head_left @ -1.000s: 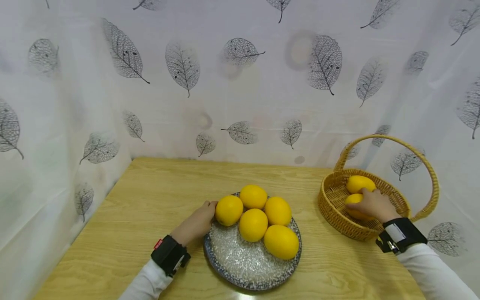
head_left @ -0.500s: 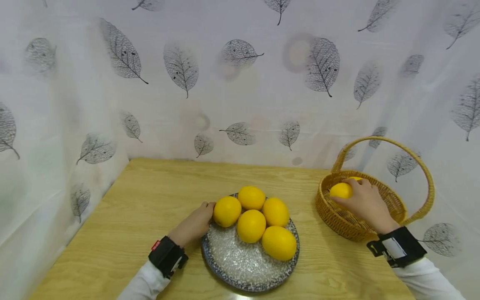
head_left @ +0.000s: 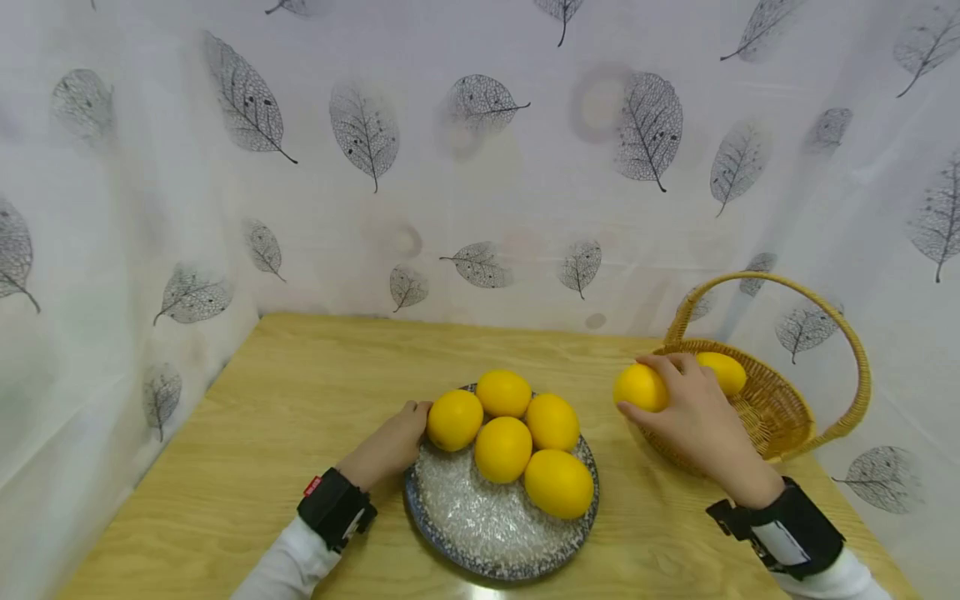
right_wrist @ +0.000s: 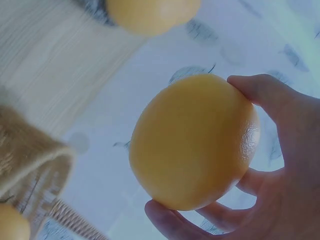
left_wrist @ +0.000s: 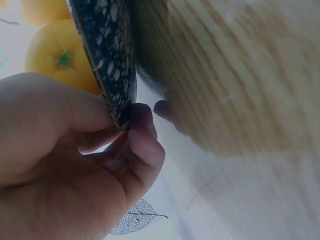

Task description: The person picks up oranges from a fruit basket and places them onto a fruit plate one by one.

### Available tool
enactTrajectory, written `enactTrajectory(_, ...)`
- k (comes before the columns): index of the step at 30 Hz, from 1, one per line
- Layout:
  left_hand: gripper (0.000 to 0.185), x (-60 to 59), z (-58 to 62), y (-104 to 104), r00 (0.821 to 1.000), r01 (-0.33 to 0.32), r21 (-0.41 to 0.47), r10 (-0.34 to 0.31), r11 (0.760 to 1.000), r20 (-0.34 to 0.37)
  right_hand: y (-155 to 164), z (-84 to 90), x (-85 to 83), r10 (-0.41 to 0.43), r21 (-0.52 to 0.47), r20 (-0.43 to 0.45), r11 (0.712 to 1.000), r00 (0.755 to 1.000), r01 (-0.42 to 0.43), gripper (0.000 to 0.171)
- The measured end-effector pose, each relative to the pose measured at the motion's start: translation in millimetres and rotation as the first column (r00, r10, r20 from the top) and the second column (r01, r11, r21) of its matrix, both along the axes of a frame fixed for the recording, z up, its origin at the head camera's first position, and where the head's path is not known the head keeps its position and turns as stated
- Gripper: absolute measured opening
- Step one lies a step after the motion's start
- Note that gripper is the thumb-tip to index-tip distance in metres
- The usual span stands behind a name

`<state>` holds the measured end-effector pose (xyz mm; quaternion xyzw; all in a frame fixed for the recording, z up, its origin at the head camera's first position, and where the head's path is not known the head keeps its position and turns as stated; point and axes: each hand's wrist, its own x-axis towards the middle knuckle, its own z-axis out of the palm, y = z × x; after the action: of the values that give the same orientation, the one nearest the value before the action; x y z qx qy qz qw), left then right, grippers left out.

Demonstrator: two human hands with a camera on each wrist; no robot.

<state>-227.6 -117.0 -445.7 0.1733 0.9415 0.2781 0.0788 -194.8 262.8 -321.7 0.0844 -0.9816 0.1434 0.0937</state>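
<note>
My right hand [head_left: 693,408] grips an orange [head_left: 640,387] between thumb and fingers, held up beside the basket's left rim. In the right wrist view that orange [right_wrist: 192,142] fills the middle, with fingertips on opposite sides. Another orange [head_left: 722,372] lies in the wicker basket [head_left: 776,408]. My left hand [head_left: 390,446] pinches the left rim of a round speckled plate [head_left: 487,533]. Close up in the left wrist view, the thumb is on one side of the plate's rim [left_wrist: 112,65] and curled fingers are on the other. Several oranges sit on the plate, one [head_left: 455,420] right by my left fingers.
The basket's tall arched handle [head_left: 862,358] rises at the right. Under everything is a wooden table [head_left: 322,375], with a leaf-patterned white curtain [head_left: 517,200] behind and along the sides. Bare wood separates plate and basket.
My right hand has lifted an orange out of the basket and carried it left past the rim. The left hand stays on the plate, and the plate's oranges have not moved.
</note>
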Motion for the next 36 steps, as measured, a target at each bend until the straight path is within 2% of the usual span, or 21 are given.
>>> enactTrajectory(14,0.053,-1.3,1.6,0,1.0,0.0,0.001,0.0,1.0,-0.003,-52,-7.3,34.2,0.111,-0.035,-0.071,0.993,0.991,-0.113,0.065)
enactTrajectory(23,0.057,0.9,3.1,-1,1.0,-0.002,0.001,0.002,1.0,0.0,-80,-15.7,55.7,0.199,-0.007,-0.063,0.98,0.978,-0.2,0.067)
enactTrajectory(29,0.057,3.1,3.1,-1,1.0,0.001,0.012,-0.001,1.0,-0.008,-97,-30.3,67.1,0.29,0.063,-0.103,0.957,0.952,-0.284,0.069)
enactTrajectory(36,0.055,3.6,2.7,-1,1.0,0.013,0.016,-0.012,1.0,-0.022,-110,-52.1,76.6,0.415,0.097,-0.155,0.909,0.896,-0.404,0.067)
